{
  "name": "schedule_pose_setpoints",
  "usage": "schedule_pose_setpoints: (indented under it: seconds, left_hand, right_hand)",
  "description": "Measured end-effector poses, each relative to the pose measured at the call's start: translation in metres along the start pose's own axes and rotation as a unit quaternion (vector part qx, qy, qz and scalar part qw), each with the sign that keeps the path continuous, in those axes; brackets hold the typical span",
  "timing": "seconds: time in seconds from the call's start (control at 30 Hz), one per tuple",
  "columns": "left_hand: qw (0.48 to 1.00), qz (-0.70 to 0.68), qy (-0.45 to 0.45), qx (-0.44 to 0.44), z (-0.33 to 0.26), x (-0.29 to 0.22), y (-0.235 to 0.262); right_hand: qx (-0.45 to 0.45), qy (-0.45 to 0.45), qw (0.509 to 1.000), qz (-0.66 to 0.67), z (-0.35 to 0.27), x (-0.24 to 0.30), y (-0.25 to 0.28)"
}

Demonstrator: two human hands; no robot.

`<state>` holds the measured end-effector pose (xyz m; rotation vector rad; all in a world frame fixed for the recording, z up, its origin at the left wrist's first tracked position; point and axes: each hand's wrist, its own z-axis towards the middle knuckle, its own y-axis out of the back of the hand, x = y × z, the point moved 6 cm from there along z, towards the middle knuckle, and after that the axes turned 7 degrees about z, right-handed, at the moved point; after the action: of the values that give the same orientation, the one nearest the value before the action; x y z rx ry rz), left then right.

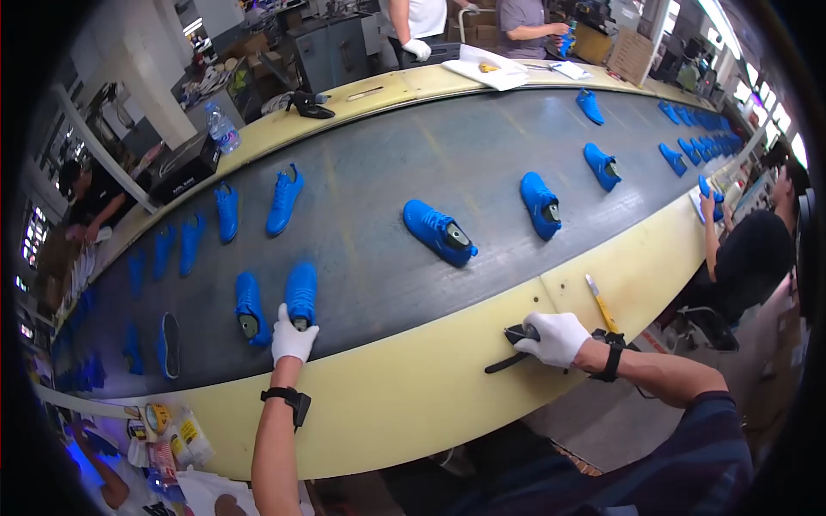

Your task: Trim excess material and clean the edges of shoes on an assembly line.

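On the conveyor belt (370, 275), sneakers (300, 288) lie in two loose rows, one nearer each long edge, while a knife (601, 303) lies on the surface (404, 404) bordering the near edge, toward its right end, and beyond the far edge a water bottle (222, 129) stands left of paper sheets (503, 79).

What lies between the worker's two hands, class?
The head view shows dark belt and yellow board between the left hand and right hand, with black objects close to the right.
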<state>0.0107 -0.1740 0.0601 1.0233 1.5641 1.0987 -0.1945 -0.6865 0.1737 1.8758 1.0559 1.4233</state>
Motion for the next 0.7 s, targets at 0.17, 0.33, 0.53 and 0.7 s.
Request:
schedule_pose_setpoints:
  seconds: [0.17,0.33,0.53,0.7]
  left_hand:
    - [0.986,-0.16,-0.012,-0.039,-0.004,0.026,-0.01]
    - [0.878,-0.416,-0.084,0.221,-0.119,-0.068,0.034]
    - [0.702,-0.639,-0.004,0.314,-0.295,-0.09,0.047]
    - [0.691,-0.652,-0.002,0.312,-0.357,-0.096,0.045]
  right_hand:
    - [-0.002,0.06,0.998,-0.008,-0.001,0.003,-0.004]
    - [-0.06,0.07,0.996,0.011,-0.011,-0.015,0.004]
    - [-0.064,0.106,0.992,-0.009,-0.005,-0.015,-0.004]
    - [-0.056,0.091,0.994,-0.01,-0.008,-0.025,-0.009]
